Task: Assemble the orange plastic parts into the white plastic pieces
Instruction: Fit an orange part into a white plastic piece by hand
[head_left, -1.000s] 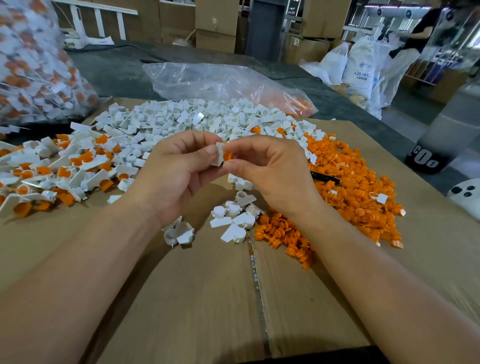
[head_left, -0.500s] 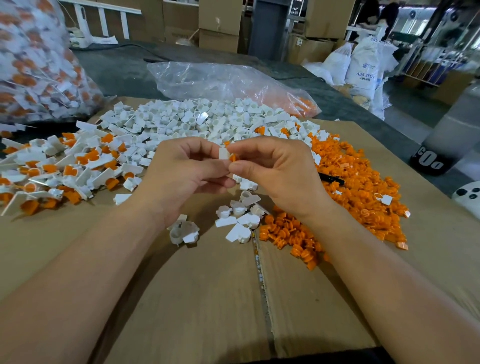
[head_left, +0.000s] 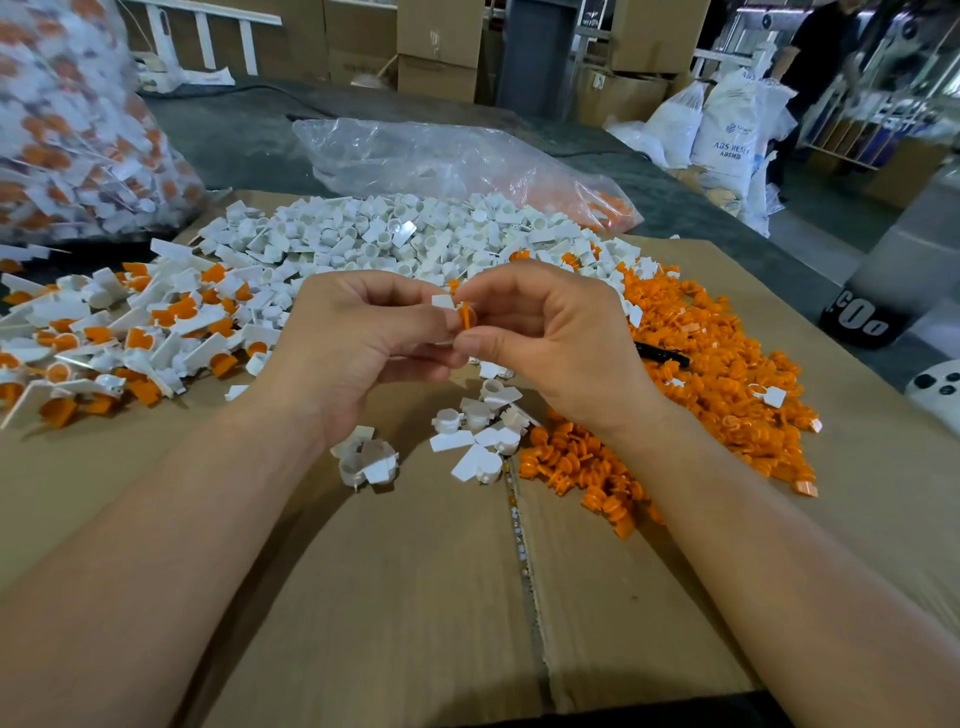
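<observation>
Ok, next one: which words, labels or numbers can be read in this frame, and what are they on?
"ABS RESI", end cut off: on the white sack at the far right; the smaller line under it is blurred.
"C0o", large white characters, partly cut off: on the black band of a grey cylinder at the right edge.
Marks on the cardboard boxes at the back: too small to read.
</observation>
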